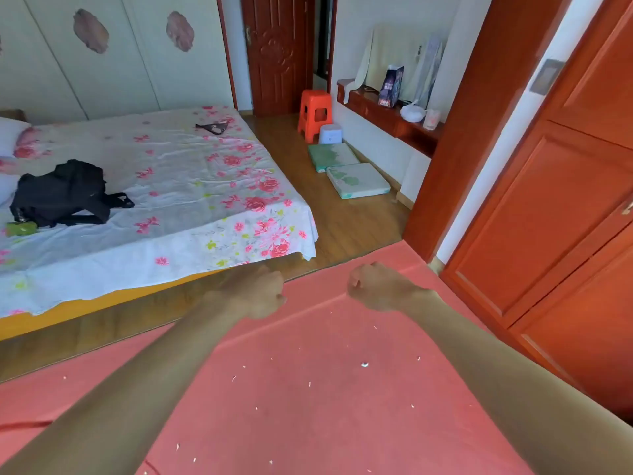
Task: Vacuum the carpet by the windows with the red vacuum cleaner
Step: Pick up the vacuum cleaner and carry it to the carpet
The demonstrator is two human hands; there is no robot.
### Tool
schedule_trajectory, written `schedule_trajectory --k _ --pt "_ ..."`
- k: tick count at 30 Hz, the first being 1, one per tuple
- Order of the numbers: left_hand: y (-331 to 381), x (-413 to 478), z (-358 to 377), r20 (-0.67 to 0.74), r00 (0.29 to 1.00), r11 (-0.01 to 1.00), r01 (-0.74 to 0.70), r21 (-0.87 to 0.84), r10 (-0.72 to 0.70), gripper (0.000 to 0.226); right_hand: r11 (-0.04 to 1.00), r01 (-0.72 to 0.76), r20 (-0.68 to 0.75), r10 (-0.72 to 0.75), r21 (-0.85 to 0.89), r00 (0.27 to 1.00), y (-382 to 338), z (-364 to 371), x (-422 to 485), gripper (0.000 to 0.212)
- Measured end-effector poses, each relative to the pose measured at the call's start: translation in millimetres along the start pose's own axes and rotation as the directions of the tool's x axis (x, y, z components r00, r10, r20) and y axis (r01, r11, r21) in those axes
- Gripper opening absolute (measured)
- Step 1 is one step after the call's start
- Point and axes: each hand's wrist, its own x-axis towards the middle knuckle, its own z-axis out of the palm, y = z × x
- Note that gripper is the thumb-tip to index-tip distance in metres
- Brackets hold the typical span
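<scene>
Two empty fists, left hand (pixel 255 293) and right hand (pixel 380 287), hover over the littered carpet (pixel 308 406); next probably means fetching the unseen vacuum.

We see a bed under a white rose-printed sheet (pixel 188 186) on brown wood-plank flooring (pixel 342 217), an orange plastic stool (pixel 315 97) near a carved reddish wooden door (pixel 277 53).

one view only: head cam, wide-angle, edges bent. looks fwd & down over both forearms (pixel 137 389). carpet (pixel 325 389) close below, bed (pixel 171 186) mid-left, cupboard (pixel 565 217) near on right, door (pixel 277 53) far across rm.
</scene>
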Motion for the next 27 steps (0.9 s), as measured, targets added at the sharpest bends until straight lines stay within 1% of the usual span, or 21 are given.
schedule_trajectory --k 4,9,13,17,20,22,27 --pt "-8.7 43.5 -15.1 -0.019 1.000 1.000 0.013 0.007 -0.013 0.035 0.998 -0.049 0.045 0.051 -0.044 0.998 15.1 -15.0 45.4 0.030" --pt "-31.0 121.9 -37.4 -0.029 0.998 0.999 -0.049 0.012 0.050 0.022 0.991 -0.063 0.086 0.073 -0.117 0.994 33.9 -32.6 119.2 0.031" --pt "-55.8 198.1 -57.9 -0.047 0.996 0.997 -0.074 -0.033 0.072 0.026 0.989 -0.120 0.058 0.125 -0.083 0.990 48.7 -59.9 181.8 0.032" --pt "-78.2 268.5 -78.8 -0.042 0.993 0.989 -0.113 -0.094 0.109 0.036 0.984 -0.175 0.060 0.177 -0.036 0.982 56.8 -91.6 236.3 0.034" --pt "-95.4 316.8 -92.6 -0.078 0.989 0.988 -0.130 -0.088 0.123 0.035 0.984 -0.174 0.028 0.174 -0.029 0.984 64.6 -111.4 271.0 0.032" --pt "-104.1 346.5 -99.0 -0.081 0.988 0.986 -0.137 -0.093 0.130 0.034 0.983 -0.183 0.038 0.184 -0.012 0.982 72.4 -122.1 290.4 0.031" --pt "-118.3 419.0 -121.8 -0.062 0.984 0.982 -0.173 -0.074 0.168 0.038 0.978 -0.207 0.036 0.206 0.028 0.978 95.5 -152.4 347.3 0.038"
